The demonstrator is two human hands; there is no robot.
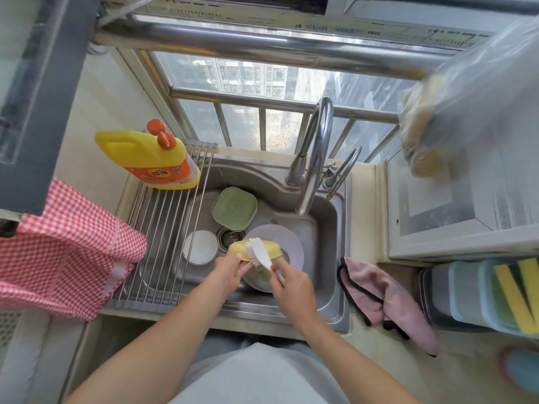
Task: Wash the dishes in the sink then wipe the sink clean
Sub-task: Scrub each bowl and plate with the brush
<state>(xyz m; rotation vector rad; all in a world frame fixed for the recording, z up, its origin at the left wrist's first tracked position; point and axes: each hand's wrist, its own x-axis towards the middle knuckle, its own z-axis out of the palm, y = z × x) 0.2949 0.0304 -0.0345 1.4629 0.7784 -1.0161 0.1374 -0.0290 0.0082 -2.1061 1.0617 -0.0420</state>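
Washing looks barely begun: the left hand (230, 268) grips a yellow dish (262, 248), the right hand (287, 282) grips the brush (260, 252), other dishes wait, sink (326, 228) unwiped.

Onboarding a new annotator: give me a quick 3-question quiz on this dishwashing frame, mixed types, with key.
1. True or false: the yellow dish is held over the sink by the left hand.
2. What does the right hand grip? A) pink cloth B) white brush C) detergent bottle
3. Fill in: the green dish lies in the sink, behind the ____.

Key:
1. True.
2. B: the white brush, bristles on the yellow dish. The pink cloth lies on the counter; the detergent bottle stands on the drying rack.
3. Drain.
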